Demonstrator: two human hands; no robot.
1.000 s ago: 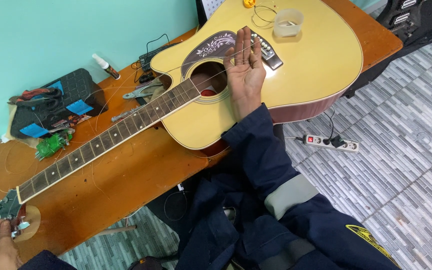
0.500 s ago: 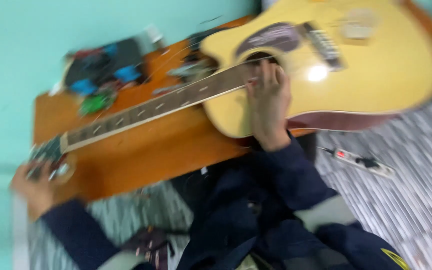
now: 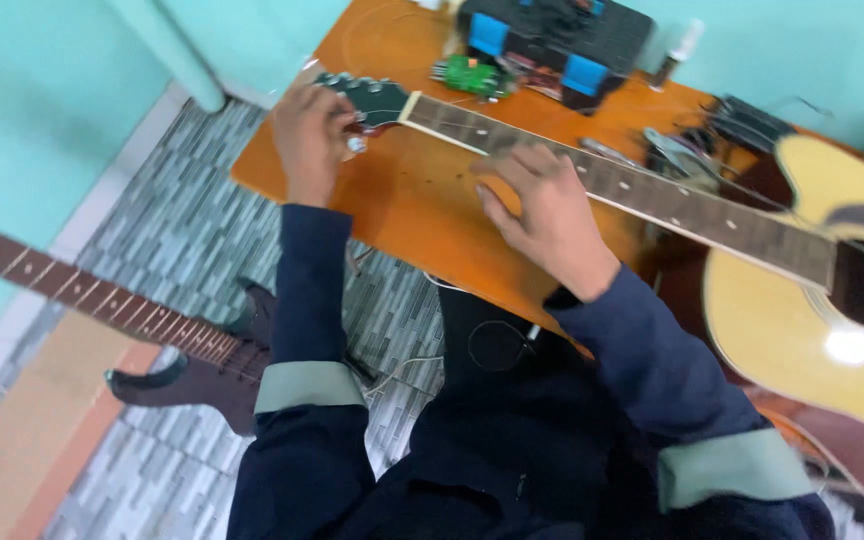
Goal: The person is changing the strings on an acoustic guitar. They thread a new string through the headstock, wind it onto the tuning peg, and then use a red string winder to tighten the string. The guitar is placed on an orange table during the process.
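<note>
A yellow wooden acoustic guitar [image 3: 832, 370] is lying across an orange table [image 3: 402, 200]; the left hand [image 3: 310, 135] is pinching a headstock tuning peg [image 3: 356, 145], while the right hand [image 3: 544, 215], fingers curled, is steadying the neck [image 3: 652, 195].

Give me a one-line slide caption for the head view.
Left hand at the headstock tuners, right hand resting on the acoustic guitar neck over a wooden table.
</note>
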